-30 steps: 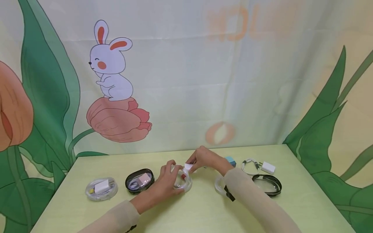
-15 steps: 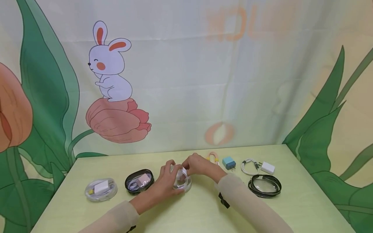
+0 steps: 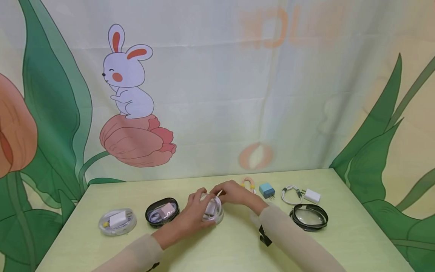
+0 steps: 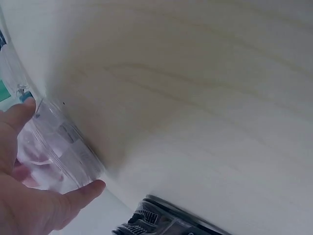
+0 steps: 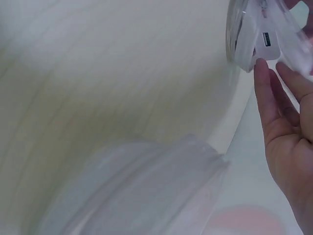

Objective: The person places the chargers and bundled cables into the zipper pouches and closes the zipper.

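My left hand (image 3: 197, 211) grips a round clear case (image 3: 217, 215), fingers over its far side and thumb low along its near edge. The left wrist view shows the clear case (image 4: 63, 142) between thumb and fingers. Inside lies a white charger plug (image 3: 210, 208), its USB port facing out in the right wrist view, where the white charger (image 5: 266, 41) is close up. My right hand (image 3: 234, 192) is at the case's right side. Its fingertips touch the edge by the charger and the raised clear flap, slightly apart from each other.
Left of the hands lie a clear case (image 3: 130, 227) with a white charger and a black-rimmed case (image 3: 148, 216) with a pink charger. To the right are a pink cable (image 3: 249, 179), a blue charger (image 3: 266, 190), a white cable (image 3: 283, 196), another white charger (image 3: 312, 196) and a black-rimmed case (image 3: 325, 219).
The white charger has gone from my right fingers into the clear case. My right hand has first moved left over the case, then drawn back slightly. The left hand has stayed in place.
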`<state>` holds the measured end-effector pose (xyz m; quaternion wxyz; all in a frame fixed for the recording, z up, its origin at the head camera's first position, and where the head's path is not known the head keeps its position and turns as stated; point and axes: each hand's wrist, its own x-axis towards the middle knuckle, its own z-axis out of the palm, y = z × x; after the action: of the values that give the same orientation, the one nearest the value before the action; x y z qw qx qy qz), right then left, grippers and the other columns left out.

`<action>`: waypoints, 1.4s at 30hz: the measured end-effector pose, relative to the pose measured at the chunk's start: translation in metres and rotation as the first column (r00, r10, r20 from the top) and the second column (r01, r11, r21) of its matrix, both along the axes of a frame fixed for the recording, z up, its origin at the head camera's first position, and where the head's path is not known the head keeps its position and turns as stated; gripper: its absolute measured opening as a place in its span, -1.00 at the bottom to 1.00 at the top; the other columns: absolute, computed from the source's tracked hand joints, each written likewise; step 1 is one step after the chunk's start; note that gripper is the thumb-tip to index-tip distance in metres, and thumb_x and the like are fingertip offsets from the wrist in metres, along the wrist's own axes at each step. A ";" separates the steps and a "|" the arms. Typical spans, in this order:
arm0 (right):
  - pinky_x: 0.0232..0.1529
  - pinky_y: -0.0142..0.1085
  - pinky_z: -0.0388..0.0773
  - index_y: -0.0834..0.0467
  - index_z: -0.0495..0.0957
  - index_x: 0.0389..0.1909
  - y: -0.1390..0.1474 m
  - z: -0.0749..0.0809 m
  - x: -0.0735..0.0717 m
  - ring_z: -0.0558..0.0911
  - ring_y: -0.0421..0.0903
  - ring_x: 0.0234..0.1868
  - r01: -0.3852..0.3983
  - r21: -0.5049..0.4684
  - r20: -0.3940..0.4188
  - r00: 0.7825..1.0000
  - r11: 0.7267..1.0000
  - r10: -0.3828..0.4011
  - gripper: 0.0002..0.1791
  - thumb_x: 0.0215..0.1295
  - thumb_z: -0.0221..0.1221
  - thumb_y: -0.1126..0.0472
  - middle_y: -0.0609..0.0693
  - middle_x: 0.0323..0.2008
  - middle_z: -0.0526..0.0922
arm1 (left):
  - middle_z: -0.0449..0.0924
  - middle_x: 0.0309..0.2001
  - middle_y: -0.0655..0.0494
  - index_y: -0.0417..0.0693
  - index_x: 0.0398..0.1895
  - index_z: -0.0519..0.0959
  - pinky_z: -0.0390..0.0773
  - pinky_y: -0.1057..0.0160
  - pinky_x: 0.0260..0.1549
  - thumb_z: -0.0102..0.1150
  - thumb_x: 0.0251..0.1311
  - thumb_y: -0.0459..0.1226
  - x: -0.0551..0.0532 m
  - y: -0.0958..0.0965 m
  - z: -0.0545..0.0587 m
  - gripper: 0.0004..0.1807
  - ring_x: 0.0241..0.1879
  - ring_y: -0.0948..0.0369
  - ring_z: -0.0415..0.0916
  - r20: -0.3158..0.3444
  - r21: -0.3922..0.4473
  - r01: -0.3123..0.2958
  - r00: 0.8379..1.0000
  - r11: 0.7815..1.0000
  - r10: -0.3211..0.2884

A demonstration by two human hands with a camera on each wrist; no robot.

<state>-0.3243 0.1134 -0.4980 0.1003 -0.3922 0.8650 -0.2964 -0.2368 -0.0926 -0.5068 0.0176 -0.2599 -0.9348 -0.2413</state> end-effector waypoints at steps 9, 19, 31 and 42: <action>-0.11 -0.27 0.67 0.25 0.59 0.09 0.011 0.016 0.014 0.74 0.05 -0.05 0.109 0.027 -0.038 0.993 0.994 -0.108 -0.71 0.38 0.21 0.42 0.14 0.01 0.67 | 0.04 0.54 -0.18 0.02 0.51 0.28 0.48 -0.14 0.20 0.58 -0.01 -0.34 -0.008 -0.024 0.013 -0.02 0.47 -0.21 0.09 -0.036 -0.163 0.233 0.970 0.959 -0.241; -0.24 -0.29 0.50 0.08 0.55 -0.53 0.009 0.021 0.059 0.49 -0.13 -0.29 0.169 0.204 -0.152 0.978 0.964 -0.140 -0.79 0.16 0.41 0.27 0.02 -0.22 0.56 | 0.24 0.49 0.00 -0.02 0.50 0.25 0.35 0.04 0.35 0.42 0.20 -0.31 -0.022 -0.035 0.011 -0.19 0.43 0.03 0.26 -0.168 -0.462 0.383 0.848 0.800 -0.503; -0.59 -0.33 0.34 0.03 0.59 -0.55 0.001 0.006 0.075 0.42 -0.23 -0.54 0.387 0.198 -0.082 0.922 0.901 -0.378 -0.71 0.10 0.51 0.04 -0.17 -0.54 0.52 | 0.45 -0.07 -0.03 -0.13 0.23 0.47 0.61 0.10 -0.32 0.36 0.19 0.15 -0.006 0.003 -0.001 -0.28 -0.15 0.04 0.46 -0.307 -0.510 -0.017 0.937 0.860 -0.164; -0.57 -0.27 0.44 0.07 0.55 -0.55 -0.005 -0.009 0.068 0.45 -0.20 -0.51 0.471 0.164 -0.150 0.880 0.867 -0.450 -0.76 0.26 0.37 0.19 -0.11 -0.46 0.48 | 0.45 -0.20 -0.02 -0.16 0.02 0.53 0.56 0.08 -0.34 0.22 0.25 0.26 0.000 0.012 0.002 -0.33 -0.23 0.06 0.46 -0.395 -0.480 -0.138 0.916 0.866 -0.072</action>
<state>-0.2558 0.1080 -0.5067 0.0181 -0.1778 0.9625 -0.2040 -0.2367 -0.0808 -0.5052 0.1448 -0.2829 -0.9458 0.0668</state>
